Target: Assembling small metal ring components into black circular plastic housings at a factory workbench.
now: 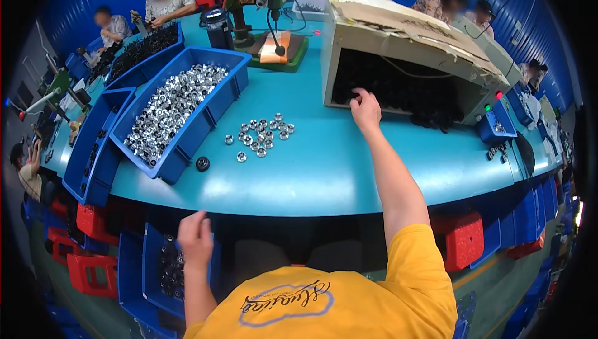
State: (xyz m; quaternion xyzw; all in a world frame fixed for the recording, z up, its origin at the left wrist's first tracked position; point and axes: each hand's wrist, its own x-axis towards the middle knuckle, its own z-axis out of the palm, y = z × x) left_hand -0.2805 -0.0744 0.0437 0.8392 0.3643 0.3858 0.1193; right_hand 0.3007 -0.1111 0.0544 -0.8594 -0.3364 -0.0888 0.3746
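Note:
My right hand (366, 110) reaches over the table to the opening of a pale box lying on its side. Its thumb and forefinger are a little apart, with nothing plainly held, in front of a heap of small black parts (405, 87). My left hand (195, 239) hangs off the table's near edge, above a blue bin (149, 270) with dark round parts in it. Its fingers are loosely apart and I see nothing in them. Several shiny metal parts (261, 136) with dark centres lie loose on the table. A black wheel-like part (202, 164) sits left of them.
A blue bin (215, 112) full of silvery parts stands on the turquoise table (299, 180), left. Behind are a green press (258, 3) and a dark lidded jar (218, 28). Red stools (464, 239) stand below at both sides. Other people sit around the table's far side.

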